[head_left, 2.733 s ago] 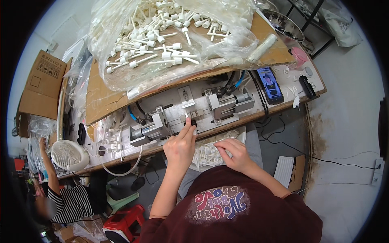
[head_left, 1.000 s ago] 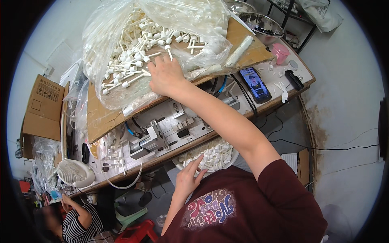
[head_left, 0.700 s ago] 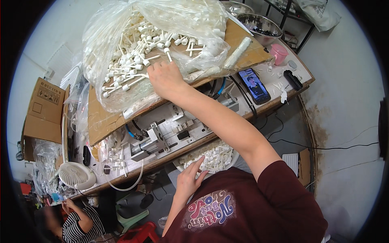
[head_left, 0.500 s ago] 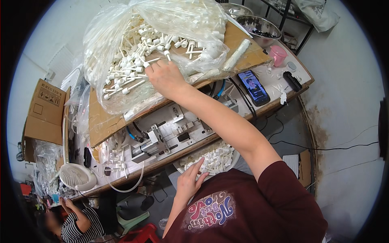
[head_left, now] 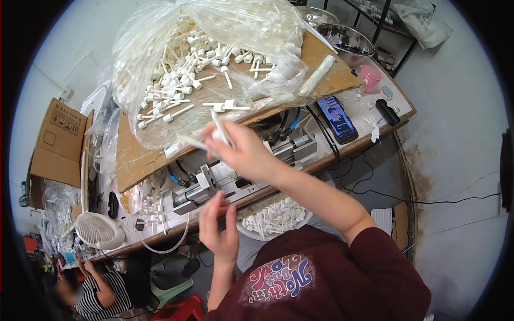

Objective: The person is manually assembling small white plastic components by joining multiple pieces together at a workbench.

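Currently, my right hand (head_left: 243, 152) pinches white plastic stems (head_left: 219, 128), fingers closed around them, just in front of the clear bag (head_left: 214, 59). My left hand (head_left: 217, 227) waits half-open and empty, nearer me than the bag, ready to receive.

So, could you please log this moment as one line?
right hand: holds white stick part | left hand: empty, open | bag of parts: on cardboard
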### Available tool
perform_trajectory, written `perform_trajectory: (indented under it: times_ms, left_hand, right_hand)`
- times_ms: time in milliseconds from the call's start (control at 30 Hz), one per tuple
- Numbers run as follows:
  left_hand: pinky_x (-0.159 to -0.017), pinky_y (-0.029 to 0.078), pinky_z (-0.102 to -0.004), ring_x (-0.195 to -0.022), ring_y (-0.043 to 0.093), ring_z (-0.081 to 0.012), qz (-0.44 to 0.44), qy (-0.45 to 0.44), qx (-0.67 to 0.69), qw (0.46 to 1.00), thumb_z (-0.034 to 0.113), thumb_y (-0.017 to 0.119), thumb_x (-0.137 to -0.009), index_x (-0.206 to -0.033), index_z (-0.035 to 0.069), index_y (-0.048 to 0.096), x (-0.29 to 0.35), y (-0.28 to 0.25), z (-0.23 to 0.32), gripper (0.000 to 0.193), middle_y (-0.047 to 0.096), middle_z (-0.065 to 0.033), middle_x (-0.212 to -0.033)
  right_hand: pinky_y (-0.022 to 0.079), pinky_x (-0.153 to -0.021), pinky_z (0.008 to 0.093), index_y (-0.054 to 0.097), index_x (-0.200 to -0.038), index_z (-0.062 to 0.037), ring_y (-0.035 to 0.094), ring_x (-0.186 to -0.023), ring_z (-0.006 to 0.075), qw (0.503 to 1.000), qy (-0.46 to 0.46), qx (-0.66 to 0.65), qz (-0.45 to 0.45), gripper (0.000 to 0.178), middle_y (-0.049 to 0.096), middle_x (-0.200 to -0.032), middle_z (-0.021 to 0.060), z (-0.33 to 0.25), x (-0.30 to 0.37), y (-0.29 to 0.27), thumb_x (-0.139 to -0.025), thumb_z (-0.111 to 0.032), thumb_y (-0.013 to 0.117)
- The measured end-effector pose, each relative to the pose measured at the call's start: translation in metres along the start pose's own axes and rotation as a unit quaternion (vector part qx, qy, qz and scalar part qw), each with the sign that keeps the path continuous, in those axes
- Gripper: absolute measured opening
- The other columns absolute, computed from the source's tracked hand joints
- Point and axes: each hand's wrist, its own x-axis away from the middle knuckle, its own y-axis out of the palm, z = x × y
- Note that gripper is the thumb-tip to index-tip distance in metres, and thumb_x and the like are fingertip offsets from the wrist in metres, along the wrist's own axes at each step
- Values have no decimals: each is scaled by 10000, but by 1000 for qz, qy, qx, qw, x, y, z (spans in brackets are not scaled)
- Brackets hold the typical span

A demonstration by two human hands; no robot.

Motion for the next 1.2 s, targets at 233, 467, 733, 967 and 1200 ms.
perform_trajectory:
  times_ms: [233,467,733,967,1200]
  left_hand:
    - [-691,533,-277,-836,646,-176,-46,-32,23,998,-44,819,-683,-1156,-2,649,-14,4,-2,505,651,-109,-987]
    - [-706,545,-278,-862,653,-171,-91,-20,3,996,-52,750,-757,-1060,1,688,-6,10,-5,314,657,-100,-1010]
    - [-731,530,-331,-876,651,-238,-177,79,-193,962,22,725,-778,-1070,18,692,-7,15,-24,294,660,-93,-1220]
    - [-628,525,-326,-718,677,-222,-213,98,-253,939,48,718,-777,-1024,16,701,-8,21,-37,250,679,-92,-1197]
    - [-565,513,-328,-569,631,-259,-228,67,-245,940,91,731,-776,-1023,59,711,-12,24,-37,250,667,-65,-1228]
  right_hand:
    - [509,-772,290,575,-1147,-13,644,-871,120,993,100,17,-68,227,677,-920,78,12,75,-3,-977,-162,558]
    - [473,-615,304,545,-1078,-22,620,-687,149,992,128,5,-7,196,655,-792,79,29,92,-15,-978,-191,543]
    - [414,-397,226,439,-1103,-56,566,-449,142,964,189,-184,46,172,642,-745,143,33,108,-33,-1054,-220,420]
    - [399,-389,223,458,-1018,-73,491,-374,123,953,237,-188,22,222,574,-575,84,10,118,-42,-1056,-282,394]
    - [343,-399,205,469,-999,-76,473,-414,83,974,169,-142,50,231,538,-557,37,34,124,-41,-1056,-288,400]
